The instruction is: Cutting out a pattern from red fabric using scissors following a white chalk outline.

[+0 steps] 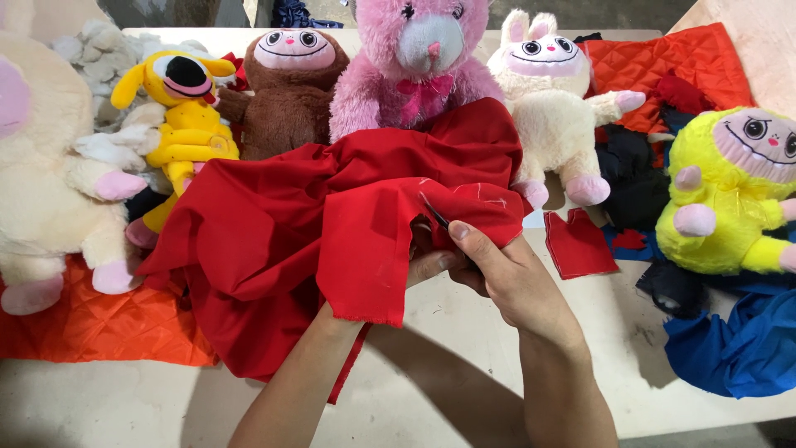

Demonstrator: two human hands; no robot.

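A large red cloth [332, 216] lies bunched across the middle of the table. My left hand [427, 265] reaches under its front edge, mostly covered by the cloth, and holds the fabric; only the fingertips show. My right hand [502, 270] grips dark scissors [435, 214] whose blades cut into the cloth near faint white chalk lines. A small cut red piece [580, 243] lies flat to the right of my right hand.
Plush toys line the back: cream [41, 174], yellow dog [186, 108], brown [286, 83], pink bear [414, 58], white rabbit [551, 108], bright yellow [730, 191]. Orange quilted fabric [99, 323] lies left, blue cloth [738, 348] right, red quilted fabric [688, 66] back right.
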